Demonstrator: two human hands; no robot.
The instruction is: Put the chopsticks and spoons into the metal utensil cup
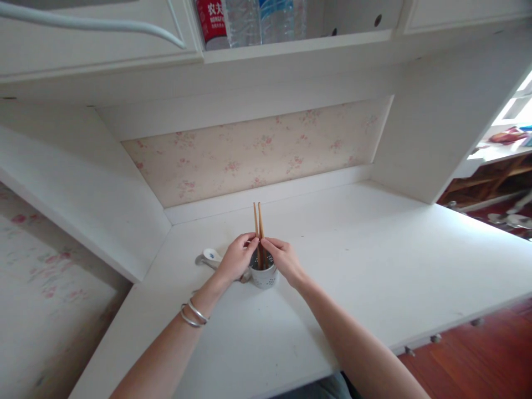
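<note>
Chopsticks (261, 223): lower ends hidden inside 1 white holder (265, 280). White spoon (211, 255): handle partly obscured by left hand (239, 256). Bottles (243, 23): cut off by top edge. Red item (507, 136), far right: blurred, unidentifiable.

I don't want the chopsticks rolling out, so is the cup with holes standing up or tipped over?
Standing up. The cup sits with its open top upward on the counter, chopsticks pointing down into it.
</note>
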